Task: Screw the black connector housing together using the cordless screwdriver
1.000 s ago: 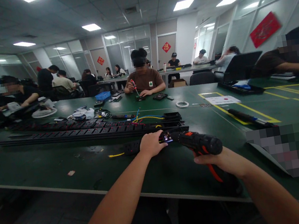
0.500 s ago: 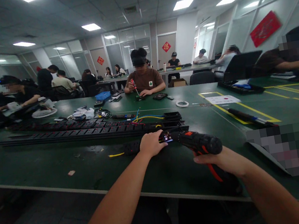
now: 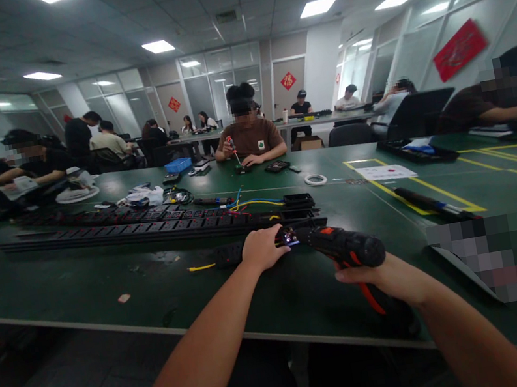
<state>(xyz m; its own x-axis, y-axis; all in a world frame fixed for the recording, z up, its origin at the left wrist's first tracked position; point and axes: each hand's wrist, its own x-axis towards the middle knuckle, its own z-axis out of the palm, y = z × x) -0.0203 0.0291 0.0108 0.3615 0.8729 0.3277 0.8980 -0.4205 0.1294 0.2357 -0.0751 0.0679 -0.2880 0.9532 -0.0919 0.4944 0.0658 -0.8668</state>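
My right hand (image 3: pixel 381 275) is wrapped round the grip of a black and orange cordless drill (image 3: pixel 344 246). The drill points left, its front end up against a small lit part (image 3: pixel 289 236) at the end of a black power strip (image 3: pixel 227 256). Over that strip's right end lies my left hand (image 3: pixel 263 247), its fingers curled round it and its thumb towards the lit part. A yellow wire (image 3: pixel 201 268) sticks out at the strip's left end. The drill's tip and what it touches are too small to make out.
Long black power strips (image 3: pixel 146 233) lie side by side just beyond my left hand. Blue and yellow wires (image 3: pixel 255 203), a roll of white tape (image 3: pixel 315 180) and a black tool (image 3: pixel 433 204) lie farther off. Across the table a person (image 3: pixel 249 135) holds a red screwdriver (image 3: pixel 232 147).
Both my hands and the drill stay in nearly the same place. At the far left, a seated person has shifted their head and arm.
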